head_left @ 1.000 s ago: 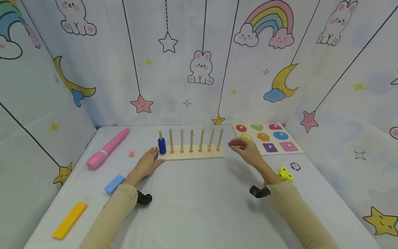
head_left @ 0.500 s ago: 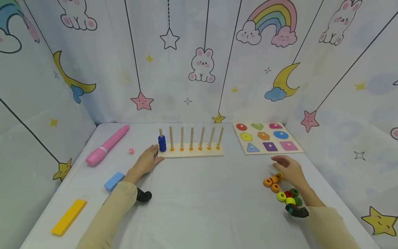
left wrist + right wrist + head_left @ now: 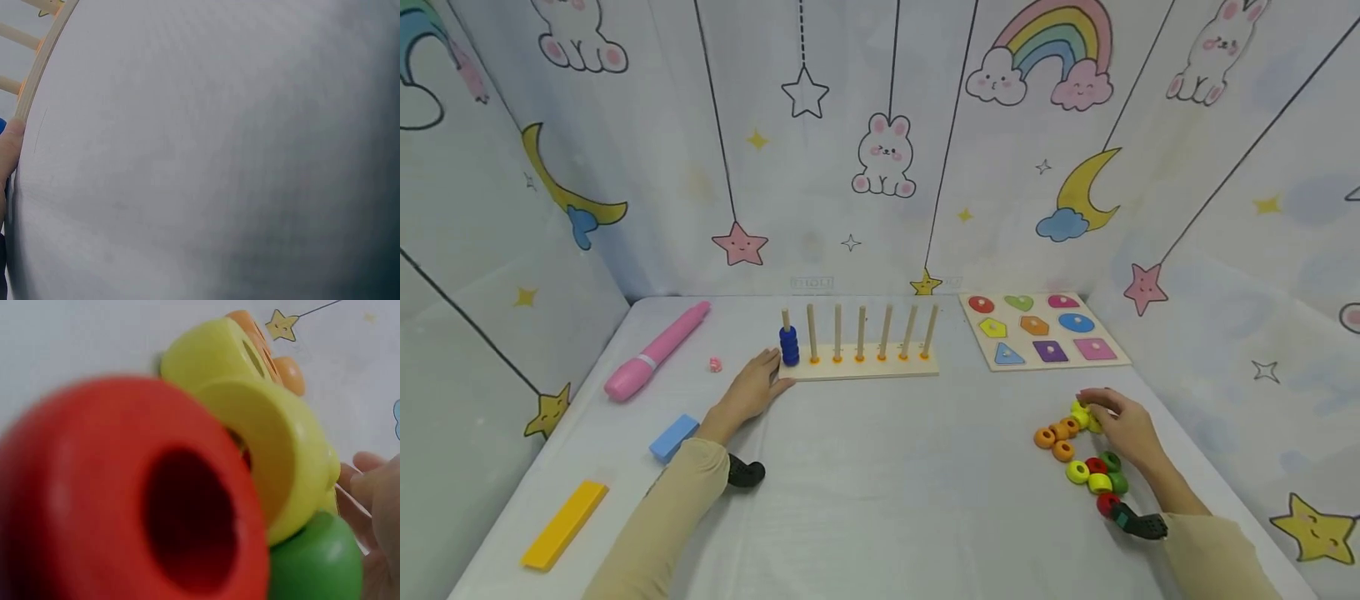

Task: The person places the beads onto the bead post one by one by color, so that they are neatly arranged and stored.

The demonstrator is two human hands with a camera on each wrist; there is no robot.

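Note:
In the head view, my left hand [image 3: 748,396] holds the left end of a wooden peg board [image 3: 865,371], thumb along its front edge. The left wrist view shows that thumb [image 3: 11,147] against the board's edge. Blue beads [image 3: 788,346] are stacked on the leftmost peg; the other pegs carry no large beads. My right hand [image 3: 1127,425] is at the right, its fingers bent over yellow beads [image 3: 1080,414]. Whether it pinches one is unclear. Orange beads [image 3: 1062,451], green beads [image 3: 1117,482] and red beads [image 3: 1107,503] lie nearby. A red bead [image 3: 81,487] looms large in the right wrist view.
A shape puzzle board [image 3: 1045,337] lies at the back right. On the left are a pink bat-shaped toy [image 3: 655,354], a small pink piece [image 3: 715,365], a blue block [image 3: 673,438] and a yellow block [image 3: 565,525]. Printed cloth walls surround the table.
My right hand has moved from beside the peg board, rightward and toward me, down to the yellow beads. The left hand stays at the board's left end.

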